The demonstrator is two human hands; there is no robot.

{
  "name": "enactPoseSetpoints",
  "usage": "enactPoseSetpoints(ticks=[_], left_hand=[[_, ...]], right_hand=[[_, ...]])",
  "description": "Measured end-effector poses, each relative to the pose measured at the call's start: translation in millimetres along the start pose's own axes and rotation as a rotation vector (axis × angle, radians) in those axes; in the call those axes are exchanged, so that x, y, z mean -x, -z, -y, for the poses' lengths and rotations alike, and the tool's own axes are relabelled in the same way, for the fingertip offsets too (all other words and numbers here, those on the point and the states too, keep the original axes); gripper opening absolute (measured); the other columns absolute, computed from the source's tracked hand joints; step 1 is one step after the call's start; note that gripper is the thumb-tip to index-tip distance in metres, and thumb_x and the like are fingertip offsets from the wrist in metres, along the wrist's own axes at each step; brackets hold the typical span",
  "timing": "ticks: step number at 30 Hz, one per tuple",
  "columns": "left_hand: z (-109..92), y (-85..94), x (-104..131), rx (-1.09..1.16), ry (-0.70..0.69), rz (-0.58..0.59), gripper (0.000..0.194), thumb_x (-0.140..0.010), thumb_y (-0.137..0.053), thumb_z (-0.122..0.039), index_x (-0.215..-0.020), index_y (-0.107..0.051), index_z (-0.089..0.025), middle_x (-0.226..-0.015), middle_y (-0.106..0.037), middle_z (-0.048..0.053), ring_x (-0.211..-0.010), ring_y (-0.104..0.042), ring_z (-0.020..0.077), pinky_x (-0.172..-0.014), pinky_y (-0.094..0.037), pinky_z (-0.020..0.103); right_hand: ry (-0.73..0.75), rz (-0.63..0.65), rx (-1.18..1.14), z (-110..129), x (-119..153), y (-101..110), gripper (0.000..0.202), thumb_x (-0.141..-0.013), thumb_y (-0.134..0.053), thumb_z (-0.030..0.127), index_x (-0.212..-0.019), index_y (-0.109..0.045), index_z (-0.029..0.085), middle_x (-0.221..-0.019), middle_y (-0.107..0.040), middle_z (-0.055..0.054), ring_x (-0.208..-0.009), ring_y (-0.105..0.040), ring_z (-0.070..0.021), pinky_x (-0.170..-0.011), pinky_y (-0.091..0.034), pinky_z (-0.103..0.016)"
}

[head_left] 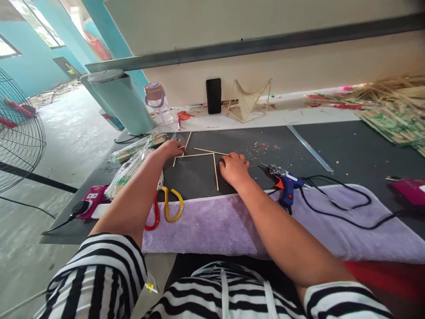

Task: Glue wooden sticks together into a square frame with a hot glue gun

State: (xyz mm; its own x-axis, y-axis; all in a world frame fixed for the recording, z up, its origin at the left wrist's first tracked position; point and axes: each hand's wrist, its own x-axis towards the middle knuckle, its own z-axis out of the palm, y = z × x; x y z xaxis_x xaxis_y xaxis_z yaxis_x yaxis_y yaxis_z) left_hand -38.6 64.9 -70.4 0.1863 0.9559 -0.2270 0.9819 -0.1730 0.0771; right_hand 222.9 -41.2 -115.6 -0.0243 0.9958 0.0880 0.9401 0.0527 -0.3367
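Observation:
Thin wooden sticks [195, 155] lie on the dark mat, several of them meeting at corners in an open angular shape. At its left end my left hand [173, 149] has its fingers closed at a short stick beside a slanted stick [187, 141]. My right hand [234, 167] is right of the shape, fingers curled at the right end of another stick [209, 151]. A further stick [216, 173] points down toward the purple towel [206, 226], its lower end near the towel's edge.
A blue glue gun [288, 186] with a black cable lies right of my right arm. Red and yellow scissor handles [173, 204] are beside my left forearm. Bagged sticks [129, 170], a bottle [159, 104], a phone [214, 96] and a stick model [249, 102] stand or lie around.

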Motion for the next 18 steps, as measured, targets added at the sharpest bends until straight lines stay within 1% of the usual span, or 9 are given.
enactPoseSetpoints(ticks=[4, 6, 8, 11, 14, 18], left_hand=[[7.9, -3.7, 1.9, -0.109, 0.131, -0.057, 0.036, -0.081, -0.058, -0.028, -0.113, -0.077, -0.028, -0.117, -0.075, 0.003, -0.102, -0.068, 0.0219, -0.083, -0.049, 0.025], [11.4, -3.0, 3.2, -0.155, 0.148, -0.081, 0.037, -0.083, -0.057, -0.031, -0.115, -0.076, -0.028, -0.123, -0.073, 0.005, -0.108, -0.067, 0.0240, -0.086, -0.049, 0.027], [11.2, -2.4, 6.6, -0.160, 0.104, -0.079, 0.037, -0.084, -0.055, -0.031, -0.115, -0.076, -0.027, -0.120, -0.074, 0.006, -0.110, -0.067, 0.0244, -0.087, -0.049, 0.027], [3.7, -3.6, 14.5, -0.146, 0.014, -0.074, 0.034, -0.084, -0.054, -0.032, -0.109, -0.076, -0.024, -0.110, -0.076, 0.005, -0.104, -0.068, 0.0231, -0.083, -0.048, 0.026], [-5.5, -8.1, 20.3, -0.131, -0.053, -0.079, 0.031, -0.082, -0.055, -0.033, -0.103, -0.076, -0.023, -0.105, -0.076, 0.005, -0.098, -0.068, 0.0215, -0.080, -0.047, 0.026], [-9.9, -16.9, 19.0, -0.120, -0.062, -0.081, 0.028, -0.080, -0.057, -0.033, -0.101, -0.074, -0.025, -0.107, -0.074, 0.003, -0.098, -0.066, 0.0205, -0.078, -0.046, 0.026]], right_hand=[[-0.011, -0.057, 0.020, -0.8, -0.1, -5.6, 0.035, -0.097, -0.048, 0.032, -0.123, -0.068, 0.021, -0.137, -0.058, -0.013, -0.126, -0.047, -0.0329, -0.097, -0.044, -0.050], [-0.001, -0.079, 0.017, -0.2, 1.2, -5.2, 0.035, -0.096, -0.050, 0.031, -0.124, -0.068, 0.021, -0.139, -0.058, -0.012, -0.126, -0.047, -0.0332, -0.097, -0.044, -0.049], [0.022, -0.086, 0.016, 1.6, 3.6, -2.9, 0.034, -0.095, -0.051, 0.030, -0.122, -0.069, 0.021, -0.135, -0.060, -0.012, -0.125, -0.048, -0.0336, -0.096, -0.044, -0.048], [0.039, -0.070, 0.024, 5.8, 8.5, 2.7, 0.030, -0.094, -0.052, 0.028, -0.116, -0.071, 0.020, -0.126, -0.065, -0.013, -0.121, -0.052, -0.0328, -0.094, -0.043, -0.047], [0.045, -0.004, 0.062, 9.4, 13.4, 8.0, 0.027, -0.094, -0.049, 0.026, -0.105, -0.074, 0.019, -0.115, -0.070, -0.013, -0.114, -0.058, -0.0311, -0.091, -0.043, -0.045], [0.069, 0.108, 0.119, 10.6, 16.9, 11.2, 0.033, -0.096, -0.045, 0.028, -0.093, -0.076, 0.019, -0.102, -0.075, -0.013, -0.105, -0.065, -0.0296, -0.090, -0.041, -0.045]])
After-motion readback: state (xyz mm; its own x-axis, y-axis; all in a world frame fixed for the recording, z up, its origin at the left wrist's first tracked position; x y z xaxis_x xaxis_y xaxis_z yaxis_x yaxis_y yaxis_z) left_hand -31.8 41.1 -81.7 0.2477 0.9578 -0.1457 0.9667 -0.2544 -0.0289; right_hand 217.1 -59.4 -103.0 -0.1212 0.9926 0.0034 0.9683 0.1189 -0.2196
